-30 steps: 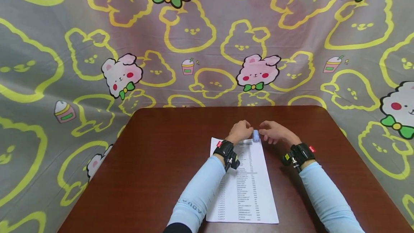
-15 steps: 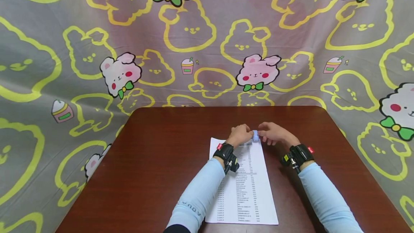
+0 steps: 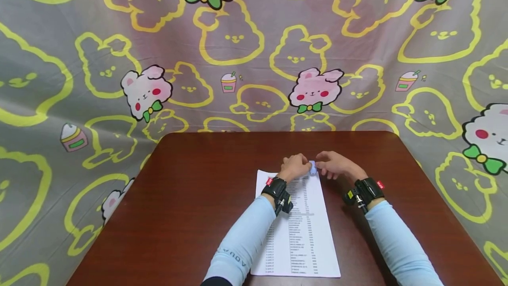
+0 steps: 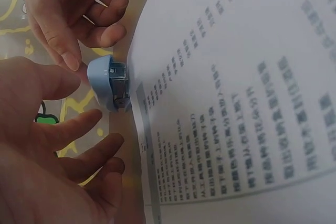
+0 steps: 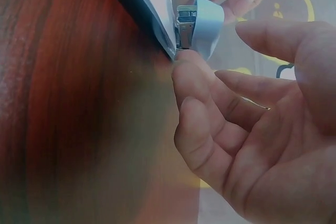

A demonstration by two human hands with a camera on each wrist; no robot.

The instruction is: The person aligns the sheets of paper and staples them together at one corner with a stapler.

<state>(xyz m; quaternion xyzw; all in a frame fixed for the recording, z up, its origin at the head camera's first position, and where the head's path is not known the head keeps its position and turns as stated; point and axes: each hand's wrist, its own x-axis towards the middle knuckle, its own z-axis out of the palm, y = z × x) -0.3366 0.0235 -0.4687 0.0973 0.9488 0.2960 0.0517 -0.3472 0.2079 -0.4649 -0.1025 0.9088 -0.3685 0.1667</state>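
Observation:
A small light-blue stapler (image 3: pixel 313 167) sits on the top right corner of a printed paper sheet (image 3: pixel 301 233), its mouth over the sheet's edge. My left hand (image 3: pixel 295 165) holds the stapler (image 4: pixel 109 83) from the left, thumb (image 4: pixel 52 81) against its back and index finger just under it, the other fingers spread loosely. From the other side my right hand (image 3: pixel 335 164) pinches the stapler (image 5: pixel 203 22). Its index fingertip (image 5: pixel 184 64) is beneath the stapler at the paper corner, with the thumb (image 5: pixel 278 38) beside the blue cap.
The sheet lies lengthwise on a dark red-brown table (image 3: pixel 198 197). A grey cloth with yellow and pink bunny prints (image 3: pixel 238 56) hangs behind and around the table. Both forearms, in light blue sleeves with black wrist bands, lie over the table.
Both hands have closed in slightly on the stapler at the sheet's top edge; the stapler looks a little more covered by the fingers than before.

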